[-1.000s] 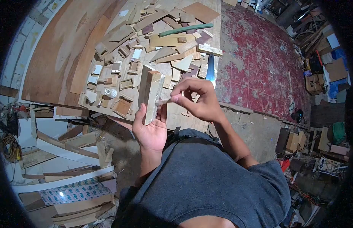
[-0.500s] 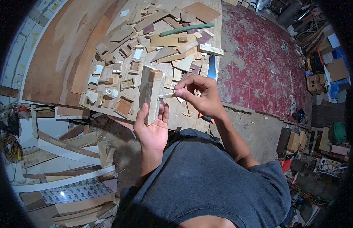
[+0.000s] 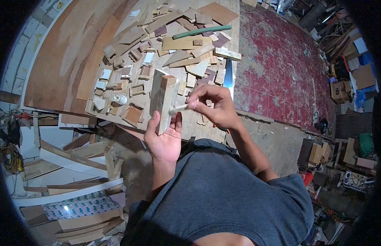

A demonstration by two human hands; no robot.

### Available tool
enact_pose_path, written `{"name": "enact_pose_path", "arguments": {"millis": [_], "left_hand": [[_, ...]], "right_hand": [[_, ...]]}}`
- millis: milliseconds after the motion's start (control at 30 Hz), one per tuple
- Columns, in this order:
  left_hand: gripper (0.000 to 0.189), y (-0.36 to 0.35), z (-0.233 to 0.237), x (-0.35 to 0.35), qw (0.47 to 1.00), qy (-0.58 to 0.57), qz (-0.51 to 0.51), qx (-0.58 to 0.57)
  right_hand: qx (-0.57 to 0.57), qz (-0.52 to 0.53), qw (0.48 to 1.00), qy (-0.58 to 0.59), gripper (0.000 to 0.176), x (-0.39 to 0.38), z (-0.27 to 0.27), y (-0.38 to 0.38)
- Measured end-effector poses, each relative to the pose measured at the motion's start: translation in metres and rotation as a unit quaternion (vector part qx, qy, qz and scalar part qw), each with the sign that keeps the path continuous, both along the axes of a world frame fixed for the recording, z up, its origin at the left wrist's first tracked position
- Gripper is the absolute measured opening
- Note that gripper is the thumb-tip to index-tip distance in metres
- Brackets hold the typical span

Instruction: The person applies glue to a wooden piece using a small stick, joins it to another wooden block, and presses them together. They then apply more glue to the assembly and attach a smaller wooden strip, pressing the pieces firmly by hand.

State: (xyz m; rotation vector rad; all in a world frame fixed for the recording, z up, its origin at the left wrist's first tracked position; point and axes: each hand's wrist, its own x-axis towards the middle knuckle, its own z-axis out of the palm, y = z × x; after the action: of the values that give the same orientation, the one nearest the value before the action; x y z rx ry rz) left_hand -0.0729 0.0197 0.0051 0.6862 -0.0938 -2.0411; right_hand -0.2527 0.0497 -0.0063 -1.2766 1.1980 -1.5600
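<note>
Meanwhile the bench [image 3: 186, 125], strewn with wood offcuts [image 3: 182, 43], lies as it did half a second ago, and the wooden block [image 3: 163, 98] stays upright above its near edge, barely shifted. What differs is the right hand [image 3: 215, 108]: it has slid a little lower and nearer the block, so the thin stick [image 3: 178, 108] now meets the block's right face further down. The left hand [image 3: 163, 139] is palm up, its grip clamped around the block's lower end, thumb on the left face. The right hand's wrist is bent, thumb and forefinger pinched together on the stick, its tip touching the block
</note>
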Motion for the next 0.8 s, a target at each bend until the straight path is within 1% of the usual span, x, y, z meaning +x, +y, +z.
{"name": "enact_pose_path", "arguments": {"millis": [33,133,167,200,233,267,333,400,467,533,567,633,667,733,800], "left_hand": [[0.032,0.001,0.005,-0.002,1.0,-0.016,0.009,-0.005],[0.036,0.002,0.004,-0.002,1.0,-0.008,0.002,-0.016],[0.036,0.001,0.003,-0.001,1.0,-0.009,0.001,-0.016],[0.033,0.001,-0.001,0.001,1.0,-0.008,-0.006,-0.012],[0.031,0.001,-0.004,0.003,1.0,-0.007,-0.012,-0.008],[0.031,0.001,-0.008,0.005,1.0,-0.006,-0.012,-0.009],[0.031,0.0,-0.013,0.008,1.0,0.012,-0.023,-0.008],[0.032,0.0,-0.013,0.009,0.999,0.021,-0.026,-0.014],[0.033,0.001,-0.009,0.007,0.999,0.03,-0.029,-0.02],[0.029,0.003,0.008,-0.002,0.999,-0.031,0.013,0.009],[0.029,0.002,0.012,-0.005,0.999,-0.031,0.013,0.009],[0.026,0.003,0.016,-0.008,0.998,-0.058,0.016,0.013],[0.026,0.003,0.009,-0.004,0.998,-0.059,0.015,0.013],[0.028,0.002,-0.004,0.005,1.0,0.001,-0.02,-0.007],[0.028,0.003,-0.009,0.008,1.0,0.004,-0.017,-0.012]], "right_hand": [[-0.01,0.032,0.999,0.024,0.009,-0.001,-0.001,0.002],[-0.004,0.05,0.998,0.03,0.008,0.005,0.001,0.001],[0.029,0.056,0.997,0.039,0.009,0.003,0.004,0.001],[0.028,0.055,0.997,0.039,0.009,0.002,0.003,0.0],[0.011,0.032,0.999,0.032,0.009,0.002,0.003,-0.002],[-0.005,0.009,1.0,0.025,0.009,0.002,0.002,-0.004],[-0.002,0.006,1.0,0.011,0.008,0.0,0.0,-0.004],[0.004,-0.018,0.999,-0.045,0.007,-0.001,-0.003,-0.004],[0.004,-0.016,0.999,-0.051,0.006,-0.002,-0.001,-0.002],[-0.014,0.068,0.998,0.002,0.006,-0.006,0.001,0.001],[-0.024,0.067,0.997,0.026,0.008,-0.002,0.001,0.001],[-0.026,0.055,0.998,0.034,0.008,0.001,0.0,0.0],[-0.028,0.044,0.998,0.043,0.008,0.002,-0.001,-0.002],[-0.045,0.023,0.998,0.035,0.008,0.0,-0.001,-0.006],[-0.029,-0.01,0.999,-0.026,0.007,-0.004,-0.002,-0.008]]}}
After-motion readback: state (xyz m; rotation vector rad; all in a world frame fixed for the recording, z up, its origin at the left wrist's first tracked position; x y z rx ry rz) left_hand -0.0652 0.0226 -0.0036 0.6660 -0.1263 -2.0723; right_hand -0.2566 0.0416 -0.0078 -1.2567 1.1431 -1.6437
